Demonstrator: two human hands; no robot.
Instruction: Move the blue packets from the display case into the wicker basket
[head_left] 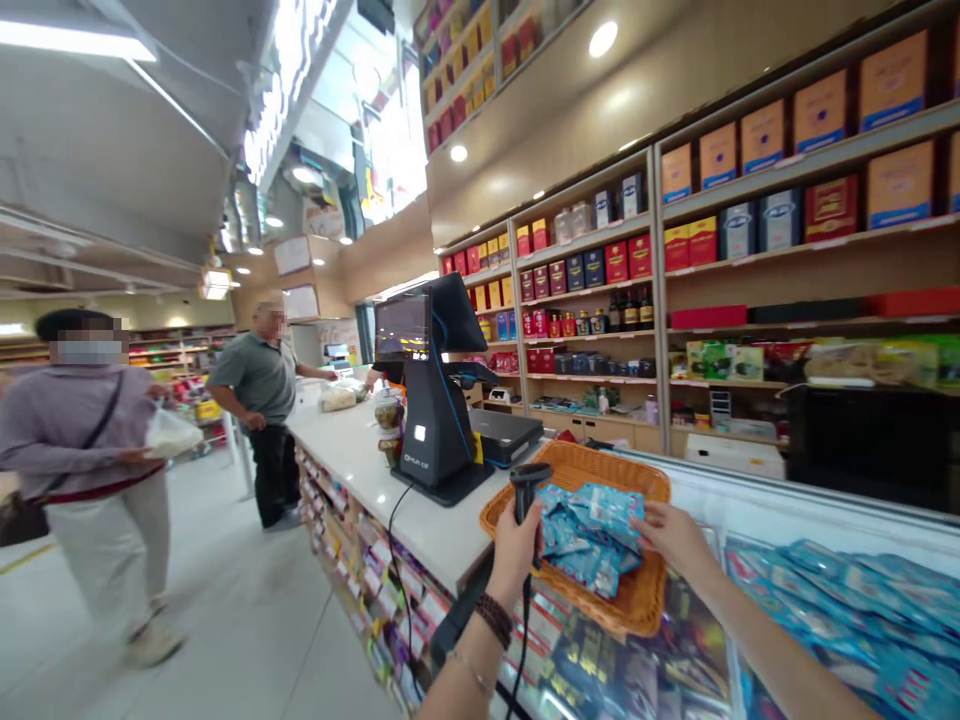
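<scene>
A black handheld scanner (529, 480) is upright in my left hand (516, 545), whose fingers wrap round its handle; its cable hangs down below. My right hand (664, 530) pinches the edge of a blue packet (619, 510) at the right side of a wicker basket (592, 460). More blue packets (577, 555) lie piled in the basket, which rests on the glass-topped case. The scanner head is over the basket's left part, close to the packets.
A checkout terminal (435, 400) stands on the white counter (352, 440), with a black device (502, 432) beside it. Blue packets (847, 600) fill the case at right. Two people (82, 430) are left of the counter. Stocked shelves (585, 290) line the back wall.
</scene>
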